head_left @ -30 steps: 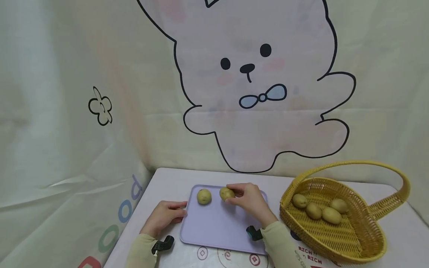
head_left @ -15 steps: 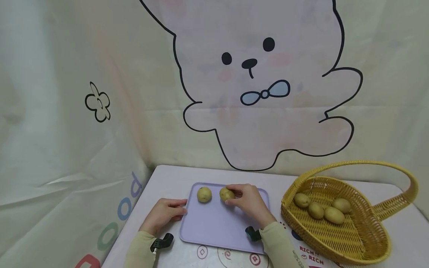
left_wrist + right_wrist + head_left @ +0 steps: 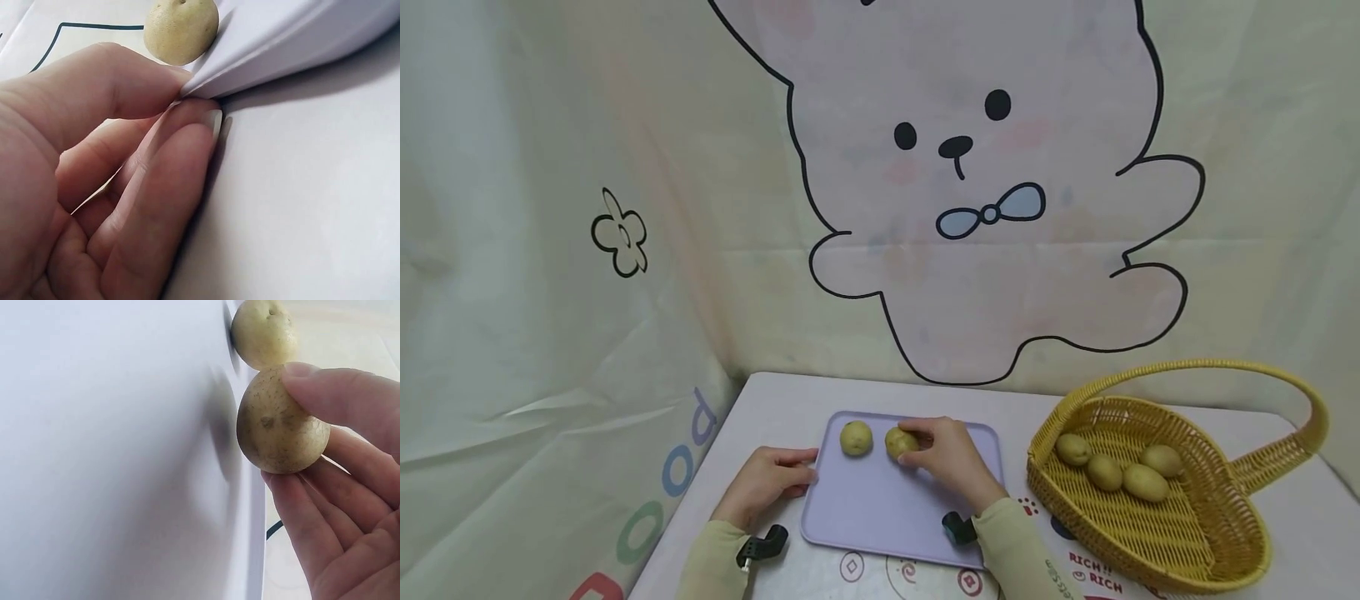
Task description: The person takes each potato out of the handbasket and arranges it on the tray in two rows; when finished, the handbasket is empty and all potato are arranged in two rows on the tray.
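My right hand (image 3: 951, 457) pinches a small round potato (image 3: 281, 425) between thumb and fingertips, over the far half of the lilac tray (image 3: 865, 508). In the right wrist view a gap with a shadow lies between this potato and the tray. Just left of it, a second potato (image 3: 856, 438) sits on the tray. At the tray's left edge my left hand (image 3: 764, 483) grips the rim, thumb above and fingertips beneath, as the left wrist view shows. Its palm side and curled fingers (image 3: 165, 194) rest close to the white table.
A yellow wicker basket (image 3: 1157, 550) with a tall looped handle stands right of the tray, with several potatoes (image 3: 1105, 472) inside. The white tabletop (image 3: 790, 408) has printed patterns near its front. A curtain with a cartoon bear (image 3: 955, 275) hangs behind, and another side of it closes the left.
My right hand has shifted slightly left and nearer with the potato, towards the second one. My left hand keeps its place at the tray's rim. The head view has wobbled a little.
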Demonstrator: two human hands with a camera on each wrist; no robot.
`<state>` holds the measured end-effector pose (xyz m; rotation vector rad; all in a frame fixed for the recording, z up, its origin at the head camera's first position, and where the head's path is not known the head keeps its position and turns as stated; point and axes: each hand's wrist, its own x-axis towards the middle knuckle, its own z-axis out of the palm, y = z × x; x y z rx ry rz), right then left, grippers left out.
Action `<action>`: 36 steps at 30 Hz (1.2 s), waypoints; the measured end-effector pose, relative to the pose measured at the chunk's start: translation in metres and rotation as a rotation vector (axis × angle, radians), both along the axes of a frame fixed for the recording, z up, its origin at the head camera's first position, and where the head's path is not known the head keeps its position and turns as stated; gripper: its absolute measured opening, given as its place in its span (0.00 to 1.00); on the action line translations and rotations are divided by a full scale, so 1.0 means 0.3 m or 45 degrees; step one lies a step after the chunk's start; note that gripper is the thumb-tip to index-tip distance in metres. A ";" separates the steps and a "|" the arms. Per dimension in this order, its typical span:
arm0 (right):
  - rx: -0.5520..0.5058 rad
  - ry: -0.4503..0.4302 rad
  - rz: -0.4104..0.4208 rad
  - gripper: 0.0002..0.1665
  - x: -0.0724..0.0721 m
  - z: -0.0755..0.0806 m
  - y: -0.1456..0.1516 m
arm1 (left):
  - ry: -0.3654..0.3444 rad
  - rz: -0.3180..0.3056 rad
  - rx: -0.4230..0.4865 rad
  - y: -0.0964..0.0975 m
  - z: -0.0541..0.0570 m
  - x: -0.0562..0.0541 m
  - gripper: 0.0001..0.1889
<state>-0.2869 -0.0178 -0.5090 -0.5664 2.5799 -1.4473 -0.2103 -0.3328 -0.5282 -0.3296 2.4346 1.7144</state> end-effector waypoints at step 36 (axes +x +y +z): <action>-0.021 -0.004 -0.032 0.28 0.009 -0.005 -0.014 | -0.002 0.006 0.022 0.001 -0.009 -0.004 0.24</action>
